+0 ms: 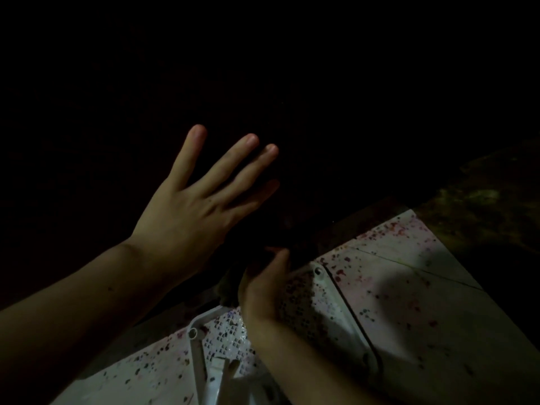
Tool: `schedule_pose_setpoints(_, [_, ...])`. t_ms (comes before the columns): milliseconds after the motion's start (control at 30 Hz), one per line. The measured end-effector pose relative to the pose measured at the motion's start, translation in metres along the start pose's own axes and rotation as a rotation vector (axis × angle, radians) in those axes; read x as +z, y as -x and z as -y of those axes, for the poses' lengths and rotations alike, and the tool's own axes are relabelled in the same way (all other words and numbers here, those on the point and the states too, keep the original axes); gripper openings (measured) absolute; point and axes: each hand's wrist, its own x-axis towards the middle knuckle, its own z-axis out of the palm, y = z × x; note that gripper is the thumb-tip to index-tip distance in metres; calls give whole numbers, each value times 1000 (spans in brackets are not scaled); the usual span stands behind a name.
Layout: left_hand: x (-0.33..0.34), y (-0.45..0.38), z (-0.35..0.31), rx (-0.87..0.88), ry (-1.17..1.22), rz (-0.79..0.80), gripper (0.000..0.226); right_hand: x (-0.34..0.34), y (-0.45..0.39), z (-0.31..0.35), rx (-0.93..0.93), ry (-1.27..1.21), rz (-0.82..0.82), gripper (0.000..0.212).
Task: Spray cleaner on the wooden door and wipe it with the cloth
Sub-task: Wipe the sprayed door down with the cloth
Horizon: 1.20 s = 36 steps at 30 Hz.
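Observation:
The door (306,106) fills the upper view as a very dark surface, and its grain cannot be made out. My left hand (201,200) lies flat against it with the fingers spread and nothing in it. Lower down, near the door's bottom edge, my right hand (264,287) is curled around a dark cloth (230,285), which is pressed to the door. Most of the cloth is lost in shadow. No spray bottle is in view.
A pale floor of tiles (409,302) with reddish speckles runs along the door's foot. A white plastic frame (197,349) with round bolt holes lies under my right forearm. A dim brownish patch of ground (482,200) shows at the right.

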Motion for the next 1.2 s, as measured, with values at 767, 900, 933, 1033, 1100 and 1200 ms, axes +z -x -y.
schedule_pose_setpoints(767, [1, -1, -3, -12, 95, -16, 102, -46, -90, 82, -600, 553, -535, 47])
schedule_pose_setpoints(900, [0, 0, -5, 13, 11, 4, 97, -30, -62, 50, -549, 564, -453, 27])
schedule_pose_setpoints(933, [0, 1, -6, 13, 11, -2, 94, -28, -51, 37, -526, 603, -379, 24])
schedule_pose_setpoints(1033, [1, 4, -2, 26, 7, -32, 94, -26, -22, 5, -454, 771, -106, 23])
schedule_pose_setpoints(1100, [1, 8, 5, 41, 74, -89, 94, -31, -12, 6, -414, 818, -21, 23])
schedule_pose_setpoints(1200, [2, 24, 17, -44, 199, -167, 95, -49, -21, 42, -429, 718, -153, 29])
